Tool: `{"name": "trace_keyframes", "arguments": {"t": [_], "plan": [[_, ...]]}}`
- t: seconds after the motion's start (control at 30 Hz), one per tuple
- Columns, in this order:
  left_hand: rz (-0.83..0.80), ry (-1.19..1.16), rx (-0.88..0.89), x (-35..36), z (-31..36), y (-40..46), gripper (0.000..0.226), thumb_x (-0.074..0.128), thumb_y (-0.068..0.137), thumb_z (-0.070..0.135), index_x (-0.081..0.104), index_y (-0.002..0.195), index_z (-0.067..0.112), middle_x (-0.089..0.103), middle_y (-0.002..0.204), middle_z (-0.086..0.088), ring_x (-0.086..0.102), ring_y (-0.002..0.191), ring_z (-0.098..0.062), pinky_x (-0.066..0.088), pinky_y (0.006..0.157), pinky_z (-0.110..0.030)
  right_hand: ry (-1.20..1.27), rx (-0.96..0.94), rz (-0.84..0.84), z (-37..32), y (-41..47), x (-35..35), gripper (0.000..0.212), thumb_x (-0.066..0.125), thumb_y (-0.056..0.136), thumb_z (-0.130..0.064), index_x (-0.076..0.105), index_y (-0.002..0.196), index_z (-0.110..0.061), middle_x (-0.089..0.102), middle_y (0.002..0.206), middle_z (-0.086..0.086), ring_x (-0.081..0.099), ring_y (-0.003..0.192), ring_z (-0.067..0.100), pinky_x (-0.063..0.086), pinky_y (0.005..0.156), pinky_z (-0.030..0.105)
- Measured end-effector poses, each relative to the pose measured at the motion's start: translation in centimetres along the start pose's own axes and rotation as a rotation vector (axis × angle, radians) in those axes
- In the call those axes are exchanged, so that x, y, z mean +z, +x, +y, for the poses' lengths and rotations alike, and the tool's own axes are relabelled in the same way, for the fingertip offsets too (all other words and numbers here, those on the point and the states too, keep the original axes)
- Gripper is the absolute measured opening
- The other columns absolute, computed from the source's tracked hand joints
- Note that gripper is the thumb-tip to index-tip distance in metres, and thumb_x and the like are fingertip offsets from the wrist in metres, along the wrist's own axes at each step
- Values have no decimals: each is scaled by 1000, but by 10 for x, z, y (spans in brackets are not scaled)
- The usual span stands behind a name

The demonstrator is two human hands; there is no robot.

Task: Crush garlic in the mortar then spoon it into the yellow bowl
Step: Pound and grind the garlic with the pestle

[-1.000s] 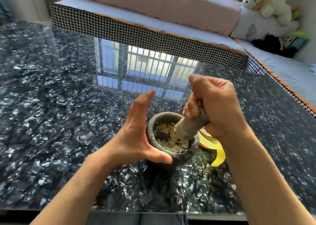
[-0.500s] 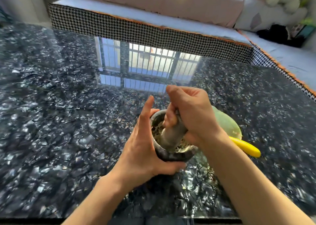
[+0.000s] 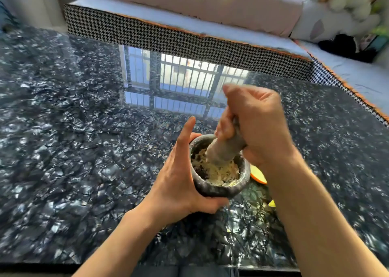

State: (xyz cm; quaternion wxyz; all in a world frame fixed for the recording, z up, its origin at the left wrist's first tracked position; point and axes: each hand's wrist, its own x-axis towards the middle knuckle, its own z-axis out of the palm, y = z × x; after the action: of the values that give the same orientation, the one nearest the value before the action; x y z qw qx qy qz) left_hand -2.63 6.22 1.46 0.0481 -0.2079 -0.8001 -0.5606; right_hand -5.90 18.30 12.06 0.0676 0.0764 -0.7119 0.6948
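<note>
Two hands at work, both on task's gear. Biggest risk first: table [image 3: 73, 150] is glossy dark stone w/ glass-like sheen, so mortar [image 3: 219, 187] could skid or tip if pestle [image 3: 226, 150] hits off-centre. Left hand [image 3: 179, 184] cups mortar's side, thumb hooked under near wall, fingers straight up along far side, so more a brace than a full grip. Right hand [image 3: 256, 125] is clenched round pestle's top, blurred, prob mid-stroke; a slip could knock mortar's rim. Mortar: round, thick, speckled grey stone. Pestle: matte grey, flared at tip, tilted. Garlic [image 3: 219, 171] sits inside mortar, pale, fibrous, mostly mashed; bits could jump out. Yellow bowl [image 3: 259, 176] peeks out just behind mortar on right, mostly hidden by forearm, smooth rim; elbow could bump it.
</note>
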Motion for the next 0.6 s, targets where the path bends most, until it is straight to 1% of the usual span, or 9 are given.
{"name": "trace_keyframes", "arguments": {"t": [0.03, 0.07, 0.17, 0.27, 0.37, 0.43, 0.47, 0.53, 0.6], "plan": [[-1, 0, 1, 0, 0, 0, 129, 82, 45, 44, -6, 139, 43, 35, 133, 14, 40, 125, -11, 35, 104, -40, 19, -36, 11, -3, 1, 0, 46, 50, 92, -12, 41, 46, -15, 45, 31, 2, 40, 32, 22, 34, 39, 38], [1, 2, 2, 0, 0, 0, 129, 82, 45, 44, -6, 139, 43, 36, 133, 14, 40, 126, -11, 35, 104, -40, 15, -62, 14, -2, 1, 1, 46, 51, 91, -12, 42, 47, -15, 45, 32, 2, 39, 30, 22, 34, 38, 35], [7, 21, 0, 0, 2, 0, 127, 80, 45, 46, -8, 137, 48, 30, 133, 25, 38, 125, -6, 35, 103, -34, -67, -11, -27, 21, -7, 11, 46, 50, 92, -15, 45, 46, -14, 46, 33, 6, 36, 30, 24, 31, 34, 26], [17, 20, -1, -1, 2, 0, 127, 79, 44, 47, -8, 137, 47, 29, 131, 29, 39, 125, -7, 35, 104, -35, -61, 53, -47, 33, -11, 14, 47, 50, 92, -15, 43, 45, -16, 45, 33, 7, 34, 33, 26, 30, 36, 27], [6, 5, -3, -1, 1, 0, 128, 80, 44, 47, -6, 139, 45, 29, 127, 34, 39, 124, -5, 34, 105, -36, -74, 17, -7, 12, -6, 7, 47, 50, 93, -14, 42, 46, -16, 46, 31, 3, 33, 35, 27, 30, 36, 29], [11, 5, 3, -1, 0, 0, 128, 81, 45, 46, -6, 139, 43, 36, 129, 20, 41, 123, -11, 36, 103, -42, -59, -25, -1, -7, -4, 3, 44, 50, 93, -13, 41, 50, -13, 45, 31, 3, 31, 33, 29, 27, 31, 37], [16, 4, 1, 0, 0, 1, 128, 81, 45, 47, -6, 139, 43, 38, 130, 13, 42, 123, -14, 36, 102, -44, -87, -45, -2, -11, -3, 2, 43, 50, 92, -13, 41, 50, -12, 46, 31, 3, 31, 32, 31, 25, 30, 38], [24, 9, -7, 0, 1, 1, 128, 80, 44, 48, -6, 139, 44, 38, 131, 8, 42, 123, -16, 36, 102, -45, -265, -58, -19, -3, -2, 3, 43, 50, 91, -14, 44, 49, -13, 47, 31, 3, 34, 28, 28, 27, 29, 33], [11, 40, -6, 0, 3, 2, 126, 78, 44, 50, -8, 137, 46, 37, 136, 6, 40, 125, -15, 36, 103, -44, -394, -3, -51, 16, -4, 9, 44, 50, 90, -16, 48, 47, -14, 48, 31, 3, 38, 29, 22, 34, 35, 26]]}}
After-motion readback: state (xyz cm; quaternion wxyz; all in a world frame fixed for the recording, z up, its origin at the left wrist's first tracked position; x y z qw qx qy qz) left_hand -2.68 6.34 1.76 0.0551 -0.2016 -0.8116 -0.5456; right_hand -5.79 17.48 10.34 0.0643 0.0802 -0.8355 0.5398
